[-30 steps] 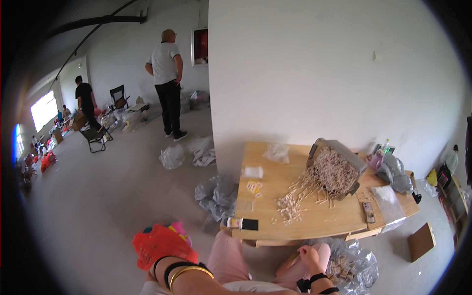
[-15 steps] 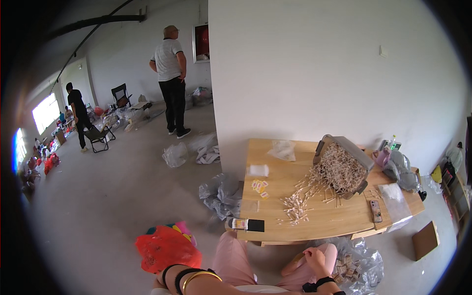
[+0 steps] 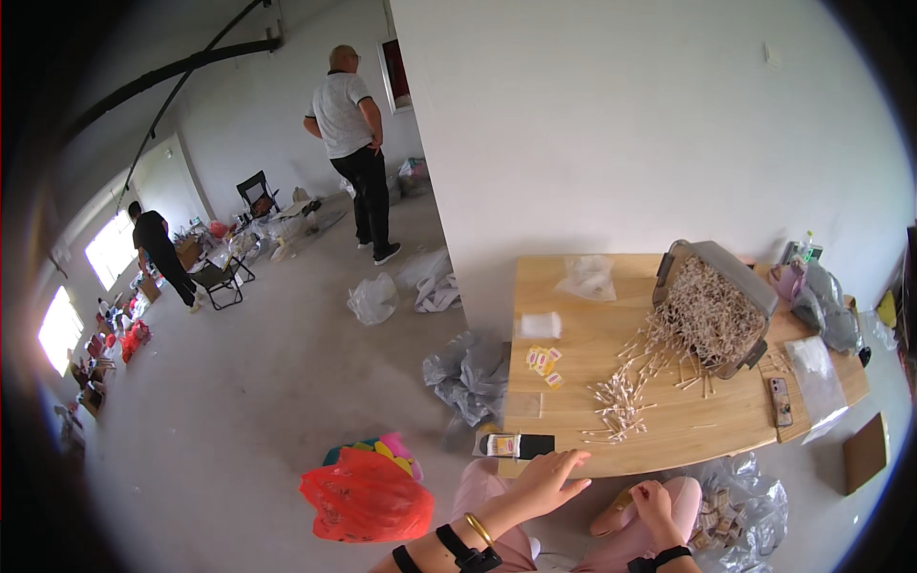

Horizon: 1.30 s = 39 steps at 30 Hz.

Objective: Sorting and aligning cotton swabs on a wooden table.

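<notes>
Some swabs (image 3: 619, 406) lie on the counter (image 3: 573, 325), apart from our left hand (image 3: 549, 481), its fingers parted at the near edge in what we judge a reach, any grasp calling for a pinch; whether our curled right hand (image 3: 653, 500) holds anything, we cannot tell.

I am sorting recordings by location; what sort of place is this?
Probably a makeshift workshop: pale cotton swabs spill from a tipped grey plastic bin onto a light-brown wooden table.
</notes>
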Motion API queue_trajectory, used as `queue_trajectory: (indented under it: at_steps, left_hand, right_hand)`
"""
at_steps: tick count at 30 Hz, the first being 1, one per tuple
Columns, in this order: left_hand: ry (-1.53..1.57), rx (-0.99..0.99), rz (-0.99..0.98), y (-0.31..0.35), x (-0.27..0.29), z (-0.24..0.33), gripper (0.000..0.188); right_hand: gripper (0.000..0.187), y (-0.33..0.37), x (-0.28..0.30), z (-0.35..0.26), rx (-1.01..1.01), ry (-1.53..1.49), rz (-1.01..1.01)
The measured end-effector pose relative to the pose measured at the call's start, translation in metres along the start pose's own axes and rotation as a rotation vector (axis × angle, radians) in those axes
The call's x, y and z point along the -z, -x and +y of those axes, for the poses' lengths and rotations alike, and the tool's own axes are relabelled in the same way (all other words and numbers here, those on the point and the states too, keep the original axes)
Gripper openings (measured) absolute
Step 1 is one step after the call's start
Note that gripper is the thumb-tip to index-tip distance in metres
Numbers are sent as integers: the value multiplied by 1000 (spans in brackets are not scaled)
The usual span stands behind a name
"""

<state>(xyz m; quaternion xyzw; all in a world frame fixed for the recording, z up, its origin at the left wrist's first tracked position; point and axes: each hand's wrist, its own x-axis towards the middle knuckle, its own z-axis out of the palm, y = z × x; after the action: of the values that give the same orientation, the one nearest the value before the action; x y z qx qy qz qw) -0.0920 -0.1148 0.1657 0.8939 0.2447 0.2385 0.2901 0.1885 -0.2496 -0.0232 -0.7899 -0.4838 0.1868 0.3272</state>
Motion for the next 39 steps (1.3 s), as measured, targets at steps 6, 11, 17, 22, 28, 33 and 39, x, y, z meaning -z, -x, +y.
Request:
queue_trajectory:
  at_steps: [6,11,17,22,28,33,39]
  left_hand:
    - [-43,164,-61,-1,-41,-68,48]
    - [-48,224,-75,-10,-59,-104,57]
    - [-227,178,-41,-61,-84,-107,86]
    - [-336,128,-124,-100,-101,-108,108]
    - [-379,139,-114,-126,-117,-127,120]
    - [-376,129,-60,-144,-121,-136,122]
    - [-347,74,-47,-148,-120,-151,123]
  right_hand:
    - [22,-21,-9,0,-71,-245,12]
    - [20,-53,-4,-39,-68,-290,100]
    - [38,-90,13,-53,113,-127,101]
    - [52,-115,12,-52,109,0,153]
    - [57,-169,0,-61,168,70,146]
    - [61,-215,-11,-75,52,149,124]
    - [45,-226,-47,-80,171,146,138]
